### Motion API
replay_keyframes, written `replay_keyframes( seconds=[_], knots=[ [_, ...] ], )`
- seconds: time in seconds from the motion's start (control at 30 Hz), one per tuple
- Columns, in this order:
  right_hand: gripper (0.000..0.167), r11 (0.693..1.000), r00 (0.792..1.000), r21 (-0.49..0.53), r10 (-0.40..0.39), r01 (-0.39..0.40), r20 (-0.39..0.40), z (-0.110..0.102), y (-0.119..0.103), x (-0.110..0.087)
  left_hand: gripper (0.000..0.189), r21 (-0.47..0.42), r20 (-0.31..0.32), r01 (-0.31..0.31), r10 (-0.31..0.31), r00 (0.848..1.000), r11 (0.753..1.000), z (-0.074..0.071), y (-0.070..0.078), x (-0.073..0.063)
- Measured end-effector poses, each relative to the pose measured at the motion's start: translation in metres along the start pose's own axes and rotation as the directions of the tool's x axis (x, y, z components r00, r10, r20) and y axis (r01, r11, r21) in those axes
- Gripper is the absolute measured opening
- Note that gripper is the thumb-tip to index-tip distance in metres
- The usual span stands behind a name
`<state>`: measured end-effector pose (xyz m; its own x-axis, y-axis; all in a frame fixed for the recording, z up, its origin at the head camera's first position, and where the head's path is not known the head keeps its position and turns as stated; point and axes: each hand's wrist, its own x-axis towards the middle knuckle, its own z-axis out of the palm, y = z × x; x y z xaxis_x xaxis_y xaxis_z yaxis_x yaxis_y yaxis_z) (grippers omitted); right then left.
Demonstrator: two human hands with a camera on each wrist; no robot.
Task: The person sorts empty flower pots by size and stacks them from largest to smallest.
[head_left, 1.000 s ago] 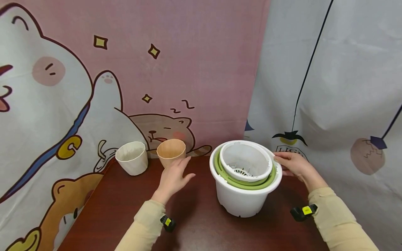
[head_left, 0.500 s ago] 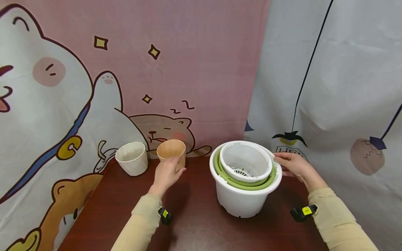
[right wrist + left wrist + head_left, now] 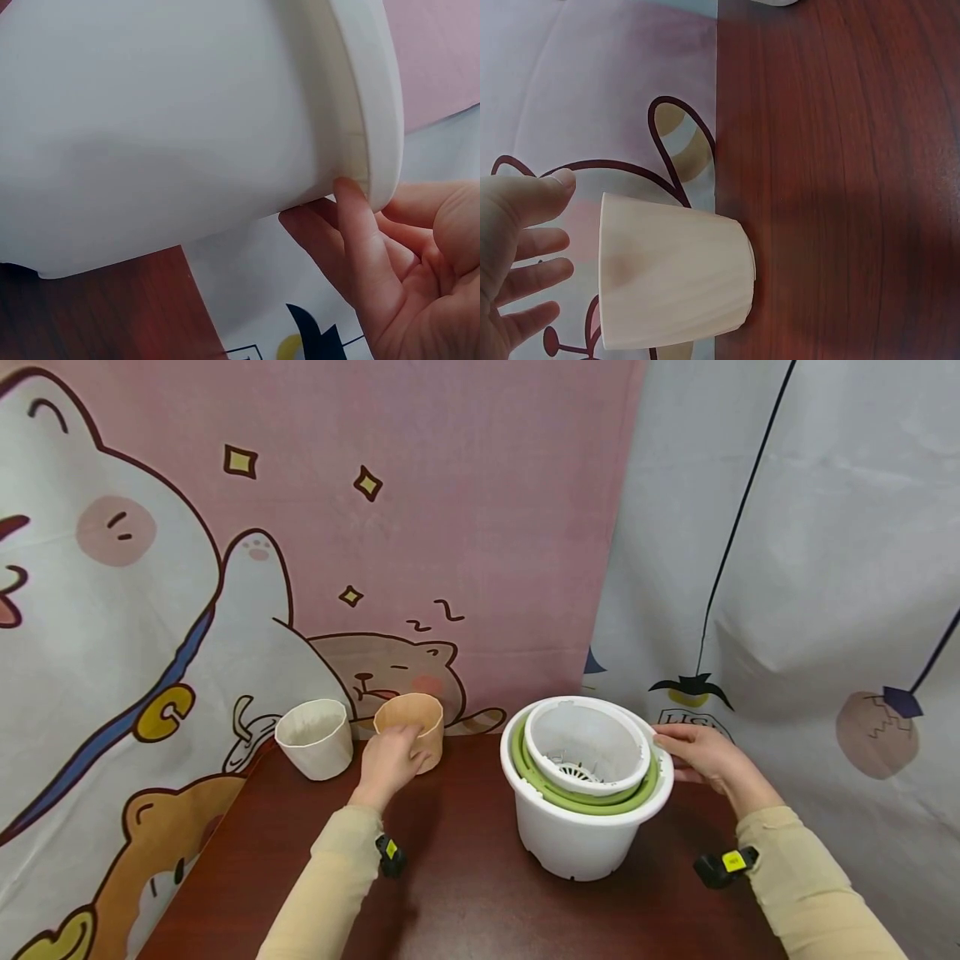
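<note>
My left hand (image 3: 385, 766) is just in front of the peach-orange flowerpot (image 3: 431, 742) in the head view. In the left wrist view its thumb and fingers are spread apart, short of that flowerpot's rim. With my right hand (image 3: 703, 756) I pinch the rim of a large white flowerpot (image 3: 573, 842), thumb above and fingers tucked under the lip, as the right wrist view confirms. Nested inside it are a green pot (image 3: 600, 807) and a smaller white pot (image 3: 588, 731) with a slotted bottom. All stand upright on the table.
A cream flowerpot (image 3: 318, 752) stands left of the peach-orange one, near the back edge of the dark red-brown table (image 3: 465, 902). A cartoon-printed cloth (image 3: 487, 527) hangs right behind the table.
My left hand has moved left and slightly down, coming nearer the front of the peach-orange flowerpot. My right hand stays on the large white flowerpot's rim, and the pots have not moved.
</note>
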<state>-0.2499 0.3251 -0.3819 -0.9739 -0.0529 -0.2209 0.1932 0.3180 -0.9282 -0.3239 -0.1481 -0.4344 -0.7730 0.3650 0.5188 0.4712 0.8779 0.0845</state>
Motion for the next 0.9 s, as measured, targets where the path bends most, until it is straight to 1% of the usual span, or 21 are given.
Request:
replay_keyframes(
  seconds=[0.2, 0.33, 0.63, 0.9],
  knots=[
    [0.064, 0.999, 0.999, 0.050, -0.017, 0.015, 0.029, -0.002, 0.002, 0.001, 0.041, 0.001, 0.038, 0.021, -0.021, 0.999, 1.000, -0.001, -0.001, 0.002],
    [0.064, 0.997, 0.999, 0.072, -0.020, 0.018, 0.032, -0.003, 0.003, 0.001, 0.040, 0.013, 0.058, 0.032, -0.032, 0.998, 0.999, -0.001, -0.003, 0.002],
    [0.064, 0.997, 0.999, 0.074, -0.027, 0.025, 0.022, -0.003, 0.001, 0.000, 0.040, 0.022, 0.099, 0.067, -0.069, 0.993, 0.998, 0.002, -0.007, 0.002],
    [0.066, 0.997, 1.000, 0.073, -0.026, 0.025, 0.014, -0.001, 0.003, 0.002, 0.042, 0.044, 0.153, 0.111, -0.117, 0.981, 0.993, 0.004, -0.012, 0.000]
  ],
)
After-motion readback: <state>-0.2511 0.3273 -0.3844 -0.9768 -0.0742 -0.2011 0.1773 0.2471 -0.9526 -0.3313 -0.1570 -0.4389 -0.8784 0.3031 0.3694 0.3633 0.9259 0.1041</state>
